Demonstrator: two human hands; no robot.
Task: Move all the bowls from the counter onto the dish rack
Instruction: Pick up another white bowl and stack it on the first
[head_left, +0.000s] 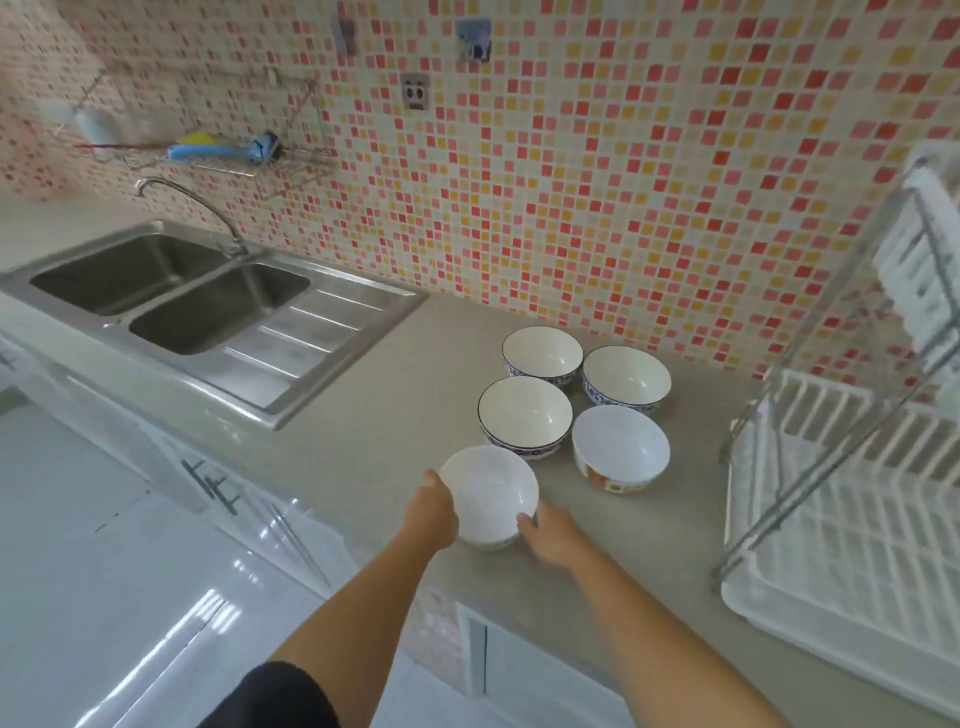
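Several white bowls stand grouped on the grey counter (363, 447). The nearest, a plain white bowl (491, 496), is clasped on both sides: my left hand (432, 512) cups its left wall and my right hand (550, 532) touches its right wall. Behind it are a blue-patterned bowl (524, 415), an orange-patterned bowl (621, 447), and two more blue-patterned bowls (543, 352) (626, 376) near the wall. The white dish rack (852, 525) with a metal frame stands at the right; its lower tier holds nothing.
A steel double sink (208, 317) with a curved tap (192, 202) lies to the left of the bowls. A wire wall shelf (223, 156) holds brushes above it. The counter's front edge runs beside my left forearm, with white cabinets below.
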